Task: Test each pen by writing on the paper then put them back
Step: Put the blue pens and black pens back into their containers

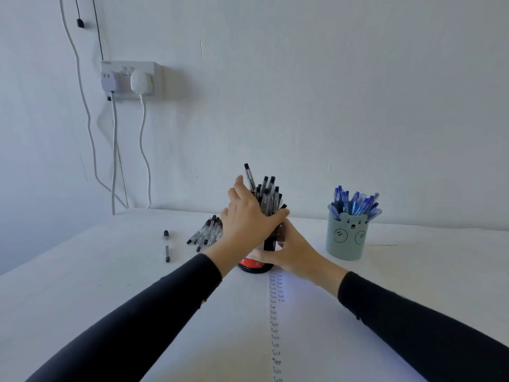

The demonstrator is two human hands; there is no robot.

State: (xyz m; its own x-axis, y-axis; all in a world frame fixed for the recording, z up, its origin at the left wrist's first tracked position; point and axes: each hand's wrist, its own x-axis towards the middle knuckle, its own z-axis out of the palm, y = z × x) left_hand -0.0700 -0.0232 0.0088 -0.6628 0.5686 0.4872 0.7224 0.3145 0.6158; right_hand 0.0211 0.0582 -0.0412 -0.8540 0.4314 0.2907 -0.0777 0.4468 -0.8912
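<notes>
The black pens (266, 198) stand bunched in a black mesh pen holder (256, 267) with a red label, at the middle of the table (82, 271) just beyond the far end of the paper (308, 343). Their long axes run nearly upright, capped ends up. One pen (249, 175) rises above the rest and leans slightly left at its top.

The left hand (245, 223) reaches over the holder from the left with its back to the camera. Its fingers stretch up along the far-left side of the bunch and its thumb (282, 214) wraps across the near-right side, so the bunch is gathered between them. Whether it also pinches the raised pen I cannot tell. The right hand (293, 255) comes in low from the right, fingers curled on the holder's side. Both forearms wear dark sleeves.

A column of handwritten "Test" words (275, 326) runs down the paper towards the camera. A loose pile of pens (206, 232) lies left of the holder, partly hidden by the left hand, and a single pen (166, 246) lies further left, pointing near to far. To the right stands a teal bear cup (347, 241) full of blue pens (355, 203). A wall socket (129, 78) with plugs and cables hangs at upper left.
</notes>
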